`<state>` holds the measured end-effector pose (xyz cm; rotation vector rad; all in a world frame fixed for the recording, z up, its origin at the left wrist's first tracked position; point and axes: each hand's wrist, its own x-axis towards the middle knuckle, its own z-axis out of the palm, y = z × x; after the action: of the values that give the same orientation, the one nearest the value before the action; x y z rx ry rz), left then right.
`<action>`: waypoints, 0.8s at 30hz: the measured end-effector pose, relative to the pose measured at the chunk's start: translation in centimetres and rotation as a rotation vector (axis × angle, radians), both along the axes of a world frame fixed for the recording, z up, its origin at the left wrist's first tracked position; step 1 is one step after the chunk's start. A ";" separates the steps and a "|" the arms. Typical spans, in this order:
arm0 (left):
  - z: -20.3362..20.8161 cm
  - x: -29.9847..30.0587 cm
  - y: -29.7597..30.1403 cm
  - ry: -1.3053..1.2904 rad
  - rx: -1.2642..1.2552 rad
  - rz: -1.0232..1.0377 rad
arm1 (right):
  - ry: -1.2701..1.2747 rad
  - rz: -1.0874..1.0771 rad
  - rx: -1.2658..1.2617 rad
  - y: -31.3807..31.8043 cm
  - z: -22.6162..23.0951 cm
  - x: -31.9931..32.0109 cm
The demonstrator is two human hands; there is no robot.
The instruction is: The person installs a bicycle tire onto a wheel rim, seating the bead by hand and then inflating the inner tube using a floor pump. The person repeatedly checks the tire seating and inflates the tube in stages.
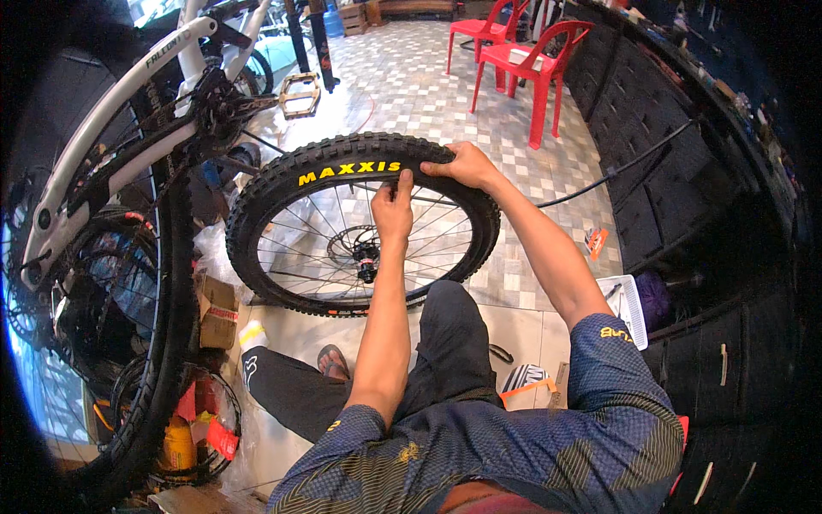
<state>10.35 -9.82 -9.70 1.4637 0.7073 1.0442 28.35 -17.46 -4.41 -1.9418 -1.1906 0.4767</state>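
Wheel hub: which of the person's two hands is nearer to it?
Left. The left hand is at the tyre, above the hub in the picture; the right hand grips the tyre farther up and right.

Fig.: Tiled floor (411, 94) bearing, rel. to the bike wheel (366, 264), red plastic chairs (546, 81) (far side, to R), an orange-and-white pkt. (597, 243) (R), a white basket (635, 310) (farther R, nr. side) and a striped blk./wht. item (525, 377) (nr. side, R).
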 end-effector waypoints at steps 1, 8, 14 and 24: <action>-0.4 -0.4 -0.4 -0.090 0.016 -0.012 | -0.013 0.005 -0.002 0.0 -0.4 0.3; -0.4 -1.4 -0.3 -0.583 -0.225 -0.075 | -0.252 0.318 -0.128 1.2 4.4 -0.2; -0.8 -0.5 0.1 -0.576 -0.199 -0.034 | -0.476 0.300 0.005 5.7 7.5 -6.1; 2.1 0.3 -1.9 -0.558 -0.255 0.083 | -0.572 0.097 0.058 3.9 6.6 -7.9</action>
<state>10.63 -11.71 -7.59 0.8700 0.4751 1.2997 20.50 -13.52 2.18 -2.0404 -1.6349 -0.0816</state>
